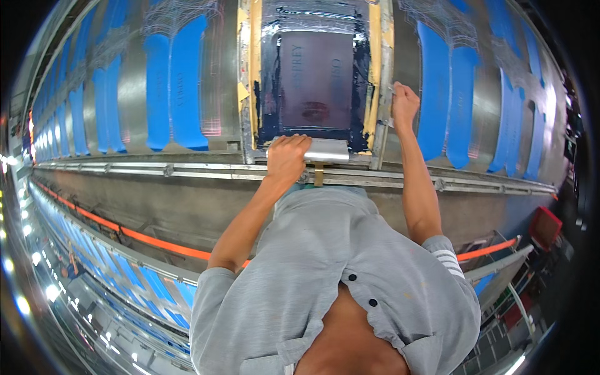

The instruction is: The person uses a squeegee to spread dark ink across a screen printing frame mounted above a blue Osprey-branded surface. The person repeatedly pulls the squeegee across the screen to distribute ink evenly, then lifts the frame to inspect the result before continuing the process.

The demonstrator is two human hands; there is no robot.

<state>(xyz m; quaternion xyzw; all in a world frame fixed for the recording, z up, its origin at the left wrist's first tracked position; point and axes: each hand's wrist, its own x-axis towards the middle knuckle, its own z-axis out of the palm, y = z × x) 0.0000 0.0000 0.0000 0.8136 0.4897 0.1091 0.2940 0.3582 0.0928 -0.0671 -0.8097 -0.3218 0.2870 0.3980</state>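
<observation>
A screen-printing frame lies on the long table in front of me, its inner sides lined with yellowish tape. Dark ink smears border its purplish mesh window, and a darker blotch shows near the window's lower end. My left hand is closed around the left part of a silver metal squeegee, which lies across the near end of the frame. The blade's edge is hidden. At the frame's right side my right hand is closed on the outer edge, its fingertips partly hidden.
Blue fabric pieces lie flat in pairs along the table on both sides. A metal rail runs along its near edge. Behind me are an orange strip and another table with blue pieces. A red bin stands far right.
</observation>
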